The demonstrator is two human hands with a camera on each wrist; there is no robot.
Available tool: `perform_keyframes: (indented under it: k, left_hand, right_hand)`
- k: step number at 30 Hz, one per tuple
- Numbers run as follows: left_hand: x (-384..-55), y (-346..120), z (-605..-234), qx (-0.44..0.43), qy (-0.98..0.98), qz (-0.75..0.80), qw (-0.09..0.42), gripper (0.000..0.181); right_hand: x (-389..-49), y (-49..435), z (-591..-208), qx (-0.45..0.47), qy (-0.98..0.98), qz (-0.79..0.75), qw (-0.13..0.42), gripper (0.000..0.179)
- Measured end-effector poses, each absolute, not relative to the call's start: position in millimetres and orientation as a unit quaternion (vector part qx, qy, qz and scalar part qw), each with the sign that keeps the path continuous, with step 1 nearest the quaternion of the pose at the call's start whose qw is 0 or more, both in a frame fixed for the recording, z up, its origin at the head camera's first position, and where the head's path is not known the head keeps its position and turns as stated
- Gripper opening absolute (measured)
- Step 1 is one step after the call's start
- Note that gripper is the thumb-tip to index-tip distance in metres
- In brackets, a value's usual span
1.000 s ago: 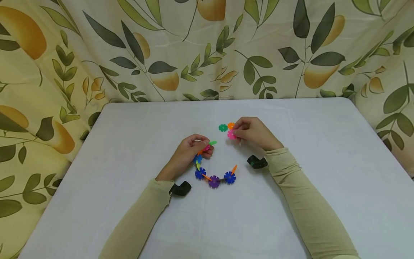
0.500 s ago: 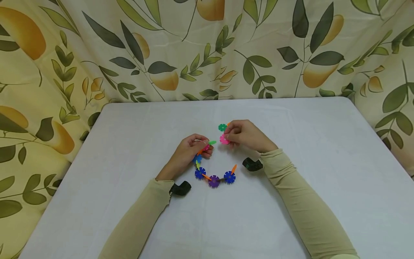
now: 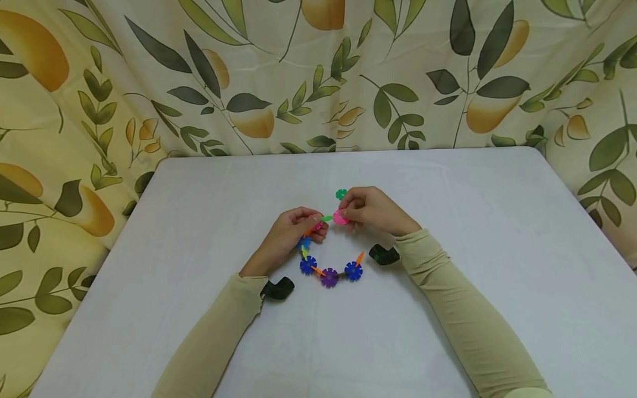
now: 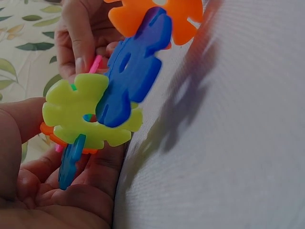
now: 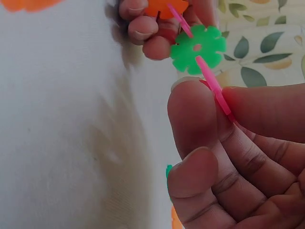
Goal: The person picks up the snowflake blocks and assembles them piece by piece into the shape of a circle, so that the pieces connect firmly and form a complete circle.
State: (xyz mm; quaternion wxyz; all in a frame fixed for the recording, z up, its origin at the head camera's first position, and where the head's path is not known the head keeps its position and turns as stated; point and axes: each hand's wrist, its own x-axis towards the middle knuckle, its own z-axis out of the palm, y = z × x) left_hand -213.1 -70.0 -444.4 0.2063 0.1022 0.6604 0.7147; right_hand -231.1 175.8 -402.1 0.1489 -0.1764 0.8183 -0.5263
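My left hand (image 3: 297,226) holds one end of a chain of flower-shaped interlocking discs, pinching near a small pink disc. From that end a light green disc (image 5: 202,45) sticks out. My right hand (image 3: 376,211) pinches a pink disc (image 3: 340,217) between thumb and finger; in the right wrist view its edge meets the green disc's slotted rim. The chain curves toward me through a yellow-green disc (image 4: 71,107), a blue disc (image 3: 308,265), a purple disc (image 3: 329,278) and another blue disc (image 3: 354,271), ending in an orange disc (image 3: 360,258).
A loose darker green disc (image 3: 340,194) lies on the white table (image 3: 448,331) just beyond my right hand. An orange disc (image 5: 176,218) there is hidden from the head view. A patterned curtain (image 3: 298,72) hangs behind the table. Black wrist cameras (image 3: 384,255) sit at both cuffs.
My right hand has moved left and slightly toward me, bringing the pink disc up to the light green one and covering the loose orange disc. My left hand has stayed in place.
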Motion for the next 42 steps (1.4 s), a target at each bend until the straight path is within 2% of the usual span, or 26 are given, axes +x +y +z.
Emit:
perform_keyframes:
  k: [7,19,42]
  left_hand:
    - [-213.6,-70.4,-445.6,0.105,0.655,0.718,0.213,0.026]
    - [-211.4,-68.8,-445.6,0.098,0.66,0.721,0.188,0.024]
    - [-209.3,-62.9,-443.6,0.091,0.677,0.71,0.174,0.022]
  right_hand:
    - [-229.7,170.5,-404.7,-0.186,0.824,-0.517,0.137,0.006]
    - [-224.1,160.4,-411.5,-0.181,0.819,-0.534,0.109,0.004]
    - [-227.7,158.8,-418.9,-0.165,0.808,-0.555,0.108,0.006]
